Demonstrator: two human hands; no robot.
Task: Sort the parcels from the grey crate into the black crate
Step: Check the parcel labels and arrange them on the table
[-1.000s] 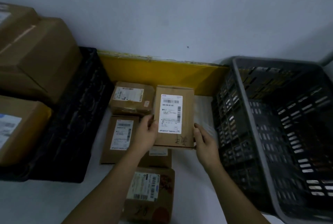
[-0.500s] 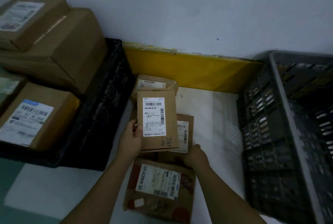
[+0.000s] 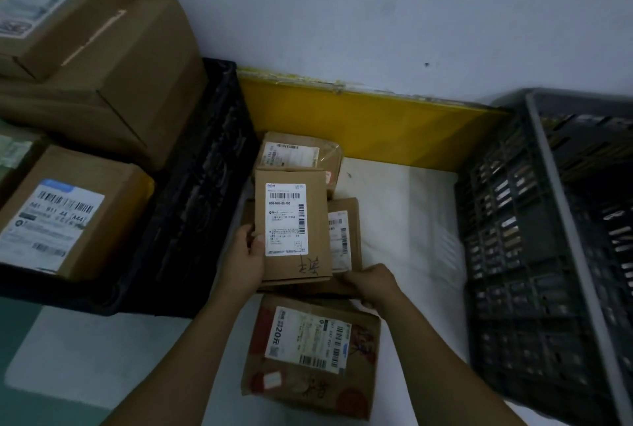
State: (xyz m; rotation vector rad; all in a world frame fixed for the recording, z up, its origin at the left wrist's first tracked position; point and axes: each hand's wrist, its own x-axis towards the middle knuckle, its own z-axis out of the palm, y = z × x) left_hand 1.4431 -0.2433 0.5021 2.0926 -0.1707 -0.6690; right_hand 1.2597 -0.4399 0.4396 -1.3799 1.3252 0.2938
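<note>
Both hands are low over the cluster of parcels on the white surface between the crates: my left hand (image 3: 245,263) pinches the left edge of a flat brown parcel (image 3: 293,225), thumb on its label side, holding it up face-on above the others; my right hand (image 3: 371,283) reaches down with curled fingers at the near edge of the parcel underneath (image 3: 344,237), though I cannot tell whether it has actually gripped it. As I judge it, the sort is well along. The black crate (image 3: 205,185) on the left already carries several large boxes (image 3: 102,83), and the part of the grey crate (image 3: 548,237) I can see on the right looks emptied. Left to move are the held parcel, one by the yellow skirting (image 3: 301,155), and the nearest, red-printed one (image 3: 311,357).
</note>
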